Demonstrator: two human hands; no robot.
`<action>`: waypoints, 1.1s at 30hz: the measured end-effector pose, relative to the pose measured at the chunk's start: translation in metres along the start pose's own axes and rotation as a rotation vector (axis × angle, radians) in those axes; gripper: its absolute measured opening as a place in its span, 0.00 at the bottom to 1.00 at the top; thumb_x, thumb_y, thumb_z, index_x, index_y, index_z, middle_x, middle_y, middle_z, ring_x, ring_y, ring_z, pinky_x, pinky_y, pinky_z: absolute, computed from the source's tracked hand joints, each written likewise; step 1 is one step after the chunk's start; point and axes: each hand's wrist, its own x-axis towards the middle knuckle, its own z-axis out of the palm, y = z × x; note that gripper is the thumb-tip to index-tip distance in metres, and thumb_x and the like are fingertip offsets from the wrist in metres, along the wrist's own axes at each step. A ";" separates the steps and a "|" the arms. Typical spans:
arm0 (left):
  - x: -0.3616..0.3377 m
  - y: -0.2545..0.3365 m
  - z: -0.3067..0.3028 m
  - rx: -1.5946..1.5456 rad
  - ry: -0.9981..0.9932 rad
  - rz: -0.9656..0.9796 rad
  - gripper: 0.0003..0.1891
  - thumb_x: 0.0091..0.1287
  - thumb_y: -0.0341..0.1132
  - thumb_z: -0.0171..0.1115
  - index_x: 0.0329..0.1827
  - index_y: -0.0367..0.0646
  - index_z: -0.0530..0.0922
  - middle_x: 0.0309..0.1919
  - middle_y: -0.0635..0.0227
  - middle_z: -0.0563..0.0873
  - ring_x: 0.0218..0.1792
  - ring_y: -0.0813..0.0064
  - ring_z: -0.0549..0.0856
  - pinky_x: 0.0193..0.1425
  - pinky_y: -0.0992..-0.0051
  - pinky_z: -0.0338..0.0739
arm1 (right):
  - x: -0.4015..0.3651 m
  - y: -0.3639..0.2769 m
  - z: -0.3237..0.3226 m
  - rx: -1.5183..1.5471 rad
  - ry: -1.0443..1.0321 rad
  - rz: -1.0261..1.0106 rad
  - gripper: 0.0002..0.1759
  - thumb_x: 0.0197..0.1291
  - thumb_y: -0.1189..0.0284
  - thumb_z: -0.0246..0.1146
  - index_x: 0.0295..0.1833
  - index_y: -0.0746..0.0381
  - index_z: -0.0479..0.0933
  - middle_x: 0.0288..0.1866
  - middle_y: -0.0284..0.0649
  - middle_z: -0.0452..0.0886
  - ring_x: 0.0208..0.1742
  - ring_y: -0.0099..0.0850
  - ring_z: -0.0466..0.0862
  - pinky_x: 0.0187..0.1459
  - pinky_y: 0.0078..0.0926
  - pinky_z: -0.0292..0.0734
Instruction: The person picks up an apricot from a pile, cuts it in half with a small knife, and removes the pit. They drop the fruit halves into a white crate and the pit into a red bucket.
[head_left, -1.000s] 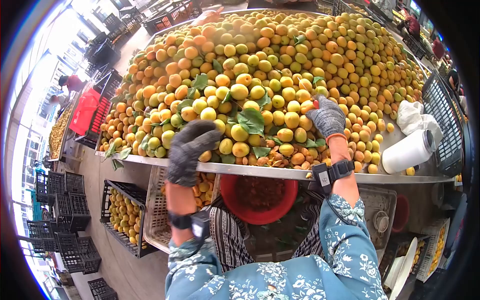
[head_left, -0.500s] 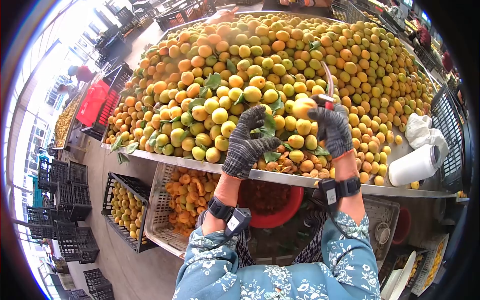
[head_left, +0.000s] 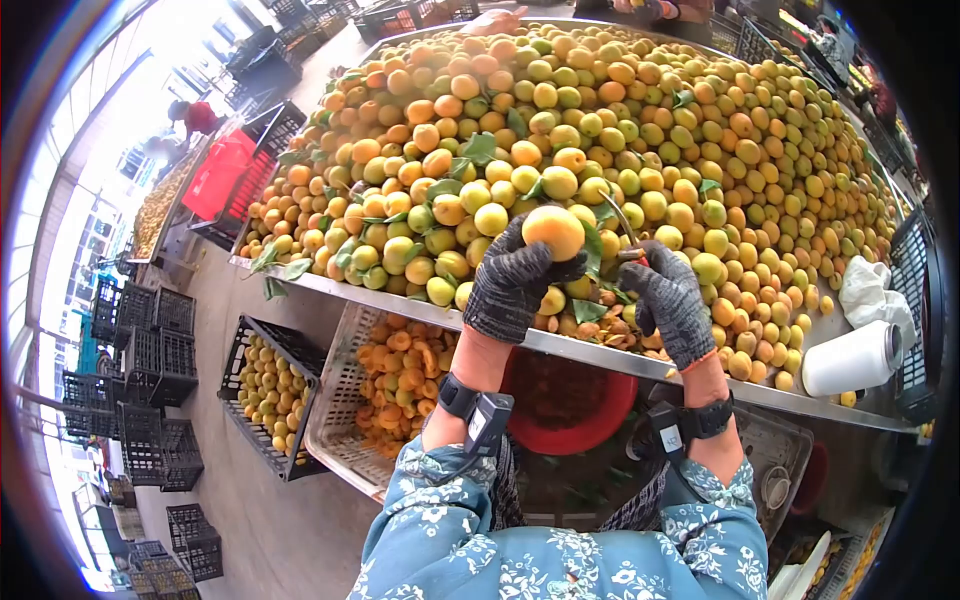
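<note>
Fruit [head_left: 553, 232] to left hand [head_left: 510, 288], basket [head_left: 334, 400] fruit-filled

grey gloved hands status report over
Left hand, gloved in dark grey knit, holding round orange fruit. Right hand, gloved alike, holding curved red-handled tool. Green leaf behind, between them.

The gloved left hand [head_left: 508, 288] holds an orange fruit [head_left: 553, 233] at the front of the heap [head_left: 640, 140]. The gloved right hand [head_left: 676, 305] grips a curved knife [head_left: 623, 218], its blade upward, near the fruit. The heap covers most of the desk [head_left: 620, 358]; a white bottle [head_left: 845, 360] lies at its right. Below, split fruit [head_left: 395, 365] fills a pale crate [head_left: 332, 425] near a red tub [head_left: 580, 440].
</note>
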 end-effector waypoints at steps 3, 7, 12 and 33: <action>-0.001 0.004 -0.005 -0.115 0.049 0.001 0.30 0.63 0.40 0.67 0.64 0.36 0.67 0.54 0.58 0.78 0.54 0.59 0.81 0.57 0.58 0.81 | -0.009 -0.004 0.004 0.051 0.010 0.086 0.11 0.65 0.66 0.59 0.45 0.61 0.79 0.29 0.31 0.80 0.28 0.16 0.75 0.28 0.14 0.68; -0.003 0.000 -0.015 -0.127 0.101 -0.017 0.26 0.67 0.42 0.63 0.64 0.37 0.69 0.54 0.56 0.78 0.54 0.55 0.80 0.58 0.56 0.80 | -0.020 0.003 0.020 0.148 -0.051 -0.085 0.12 0.67 0.63 0.57 0.44 0.60 0.79 0.27 0.30 0.78 0.25 0.15 0.72 0.27 0.13 0.65; -0.003 -0.003 -0.010 -0.049 0.116 0.029 0.20 0.68 0.38 0.61 0.60 0.38 0.72 0.54 0.56 0.79 0.52 0.59 0.82 0.55 0.61 0.81 | -0.027 0.011 0.033 -0.023 -0.023 -0.321 0.09 0.68 0.69 0.57 0.41 0.63 0.79 0.25 0.27 0.74 0.26 0.15 0.72 0.28 0.16 0.67; 0.004 -0.006 -0.009 -0.071 0.007 0.108 0.32 0.59 0.36 0.69 0.65 0.37 0.66 0.59 0.48 0.75 0.59 0.54 0.77 0.63 0.60 0.76 | -0.043 0.008 0.045 0.220 -0.024 -0.091 0.10 0.69 0.67 0.57 0.41 0.63 0.77 0.24 0.27 0.73 0.24 0.16 0.71 0.26 0.16 0.65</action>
